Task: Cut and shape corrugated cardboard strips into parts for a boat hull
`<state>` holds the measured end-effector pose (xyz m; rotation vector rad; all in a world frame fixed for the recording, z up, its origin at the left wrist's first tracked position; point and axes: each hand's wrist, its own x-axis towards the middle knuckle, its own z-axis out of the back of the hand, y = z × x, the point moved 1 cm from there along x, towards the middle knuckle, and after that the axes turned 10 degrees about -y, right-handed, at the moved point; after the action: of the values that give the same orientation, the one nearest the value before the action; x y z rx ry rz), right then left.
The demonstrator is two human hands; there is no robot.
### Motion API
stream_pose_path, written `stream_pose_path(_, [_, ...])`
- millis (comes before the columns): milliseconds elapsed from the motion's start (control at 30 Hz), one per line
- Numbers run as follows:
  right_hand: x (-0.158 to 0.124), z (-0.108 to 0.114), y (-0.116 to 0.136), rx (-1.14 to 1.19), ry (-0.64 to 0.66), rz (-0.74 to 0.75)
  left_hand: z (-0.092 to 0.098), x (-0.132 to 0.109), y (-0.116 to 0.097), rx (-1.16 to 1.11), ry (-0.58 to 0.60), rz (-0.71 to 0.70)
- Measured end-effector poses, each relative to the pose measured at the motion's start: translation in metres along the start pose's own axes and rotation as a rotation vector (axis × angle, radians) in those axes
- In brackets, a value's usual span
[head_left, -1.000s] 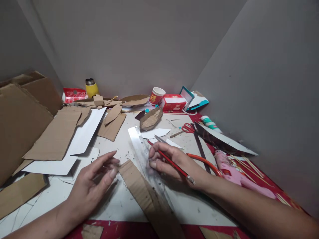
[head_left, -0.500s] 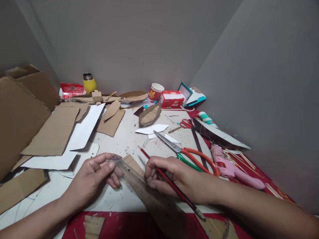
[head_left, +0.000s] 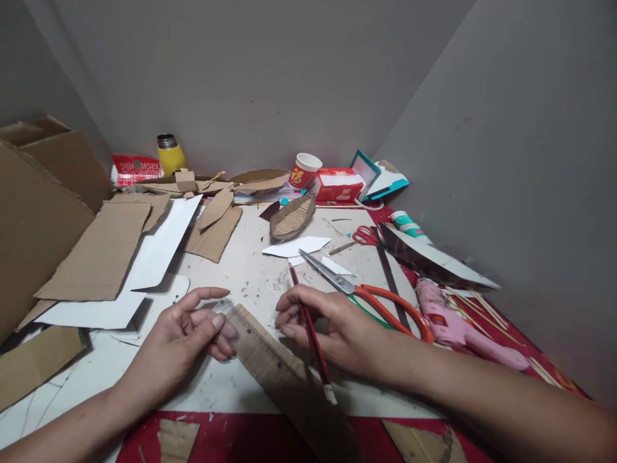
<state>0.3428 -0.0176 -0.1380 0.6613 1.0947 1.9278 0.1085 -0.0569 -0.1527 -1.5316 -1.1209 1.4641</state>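
Observation:
Between thumb and fingers, my left hand pinches the end of a clear ruler. The ruler lies along a strip of brown cardboard that slants down toward me. My right hand holds a red and black pencil, its upper end pointing away from me and its other end over the cardboard. Beyond my right hand lie large scissors with orange and green handles, partly hidden by the hand. A boat-shaped cardboard piece stands farther back, with white paper cutouts in front of it.
Cardboard sheets and white paper are stacked at left, beside a cardboard box. At right lie a pink glue gun, wooden sticks and small red scissors. A paper cup and yellow bottle stand behind.
My right hand has shifted slightly away from the ruler, and the pencil has swung to a steeper angle. My left hand still pinches the ruler's end. The whole view has shifted slightly.

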Motion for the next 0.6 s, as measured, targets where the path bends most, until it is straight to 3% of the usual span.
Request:
stream_pose_path(233, [-0.001,0.000,-0.003,0.036,0.007,0.004,0.002,-0.002,-0.004,0.000,-0.075,-0.035])
stream_pose_path(467, [-0.007,-0.008,0.011,0.247,0.184,-0.248,-0.013,-0.015,-0.011,-0.027,0.024,-0.028])
stream_pose_path(533, [-0.007,-0.008,0.012,0.268,0.183,-0.285,-0.011,-0.016,-0.014,0.067,0.027,-0.084])
stream_pose_path(600, [-0.005,-0.005,0.010,0.241,0.135,-0.281,-0.004,-0.011,-0.016,0.275,-0.043,-0.205])
